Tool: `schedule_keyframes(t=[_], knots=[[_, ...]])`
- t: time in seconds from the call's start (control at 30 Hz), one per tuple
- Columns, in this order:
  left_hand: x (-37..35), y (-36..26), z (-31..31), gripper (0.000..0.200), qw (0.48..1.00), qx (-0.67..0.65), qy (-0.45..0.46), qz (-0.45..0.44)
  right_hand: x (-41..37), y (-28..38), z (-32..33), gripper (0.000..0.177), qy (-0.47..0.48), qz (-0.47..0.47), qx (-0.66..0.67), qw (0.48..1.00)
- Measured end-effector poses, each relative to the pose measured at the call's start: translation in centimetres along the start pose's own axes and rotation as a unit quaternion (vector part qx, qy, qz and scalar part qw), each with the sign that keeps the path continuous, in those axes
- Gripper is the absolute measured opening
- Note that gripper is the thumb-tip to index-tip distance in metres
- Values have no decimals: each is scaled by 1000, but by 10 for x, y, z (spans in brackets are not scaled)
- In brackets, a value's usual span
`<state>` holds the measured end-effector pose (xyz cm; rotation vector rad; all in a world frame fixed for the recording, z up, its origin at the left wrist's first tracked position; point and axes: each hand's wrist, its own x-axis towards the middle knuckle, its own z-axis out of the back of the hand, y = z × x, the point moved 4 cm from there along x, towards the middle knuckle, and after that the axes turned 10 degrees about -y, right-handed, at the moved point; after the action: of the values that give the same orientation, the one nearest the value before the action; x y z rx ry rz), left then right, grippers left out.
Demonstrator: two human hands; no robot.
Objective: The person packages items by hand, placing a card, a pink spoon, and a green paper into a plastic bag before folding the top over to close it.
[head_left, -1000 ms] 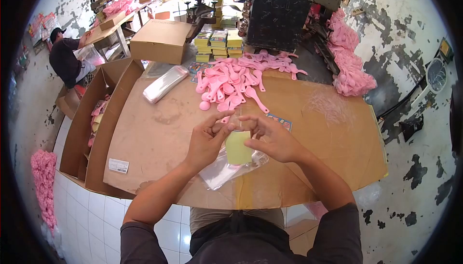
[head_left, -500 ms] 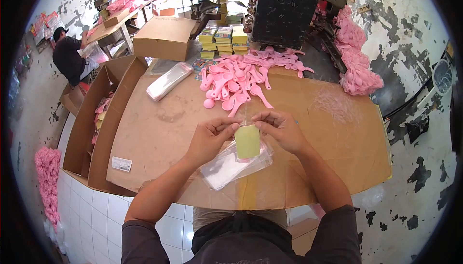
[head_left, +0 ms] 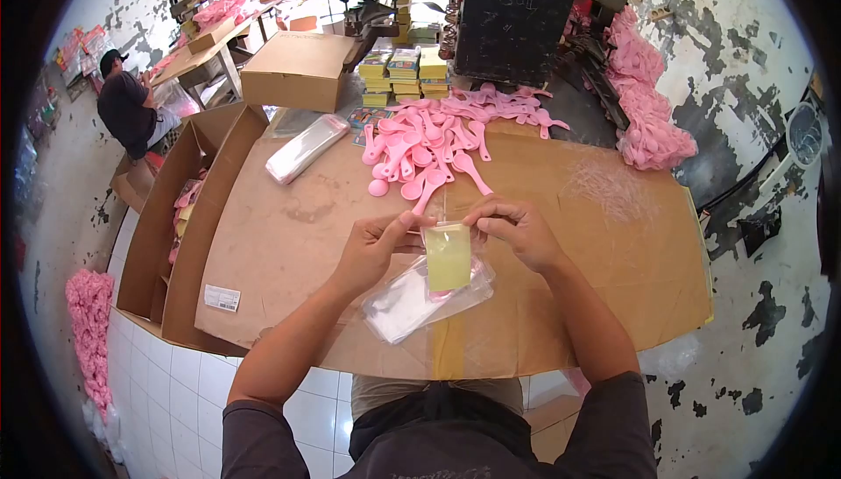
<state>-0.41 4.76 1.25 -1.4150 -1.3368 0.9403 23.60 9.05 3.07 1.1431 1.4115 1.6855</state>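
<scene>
Between my two hands is a small clear plastic bag [head_left: 448, 257] with a yellow card inside. A bit of pink shows at its lower end. My left hand [head_left: 375, 247] pinches the bag's upper left corner between thumb and fingers. At the upper right corner, my right hand [head_left: 519, 232] has its thumb and index finger closed on the plastic edge. Under the held bag lies a stack of clear plastic bags [head_left: 407, 304] on the cardboard-covered table [head_left: 298, 260]. Just beyond my fingers is a heap of pink plastic spoons [head_left: 429, 142].
Stacks of yellow-edged cards [head_left: 405, 67] stand behind the spoons, beside a dark machine [head_left: 512, 28]. A packet of clear bags [head_left: 307, 148] lies left, near a closed carton [head_left: 293, 67]. An open long box [head_left: 188, 234] flanks the table. Another person [head_left: 127, 107] sits far left.
The bag's clear top edge, which stuck up above the card, now lies lower, and plastic glints over the card. My fingers have moved slightly apart along that edge.
</scene>
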Motion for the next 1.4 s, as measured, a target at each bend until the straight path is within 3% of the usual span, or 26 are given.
schedule_keyframes(t=[0.23, 0.43, 0.5, 0.7, 0.8, 0.9, 1.0, 1.03, 1.07, 1.13, 1.17, 1.27, 1.3, 1.4], knots=[[1, 3, -3, 28, 996, 90, -5, -9, -1, -10, -4, 18, -6, -20, -4, 1000], [2, 1, -3, 29, 995, 95, 0, -10, -5, -1, -16, 36, -11, -4, -12, 1000], [3, -1, -1, 30, 994, 102, 4, -26, -7, -4, -18, 39, 32, -38, -34, 998], [3, -11, -8, 39, 995, 23, 0, -97, -4, 5, -23, 39, 39, -26, 29, 998], [0, -9, -2, 36, 991, 115, 62, 14, 0, 10, -23, 38, 24, -7, 63, 998], [4, -17, 9, 30, 992, 111, 59, -3, 5, 20, -15, 36, 9, 13, 3, 1000], [11, -48, 52, 30, 981, 69, -118, -136, 11, 22, 12, 32, -15, 6, -86, 996], [12, -66, 73, 34, 949, 63, -236, -202, 12, 20, 24, 31, -26, -1, -113, 993], [11, -82, 89, 37, 914, -64, -297, -270, 12, 17, 38, 31, -56, -5, -134, 989], [11, -95, 107, 45, 875, -152, -342, -306, 9, 8, 62, 33, -117, -13, -176, 977], [11, -93, 111, 49, 866, -173, -355, -305, 6, 8, 69, 34, -122, 15, -258, 958], [20, -59, 97, 43, 940, 27, -283, -187, -4, 2, 76, 40, -126, 89, -448, 881], [25, -42, 89, 44, 949, 158, -230, -145, -7, -2, 77, 41, -124, 110, -481, 861], [13, -18, 31, 49, 899, 429, -74, -42, -11, -16, 84, 40, -99, 120, -526, 836]])
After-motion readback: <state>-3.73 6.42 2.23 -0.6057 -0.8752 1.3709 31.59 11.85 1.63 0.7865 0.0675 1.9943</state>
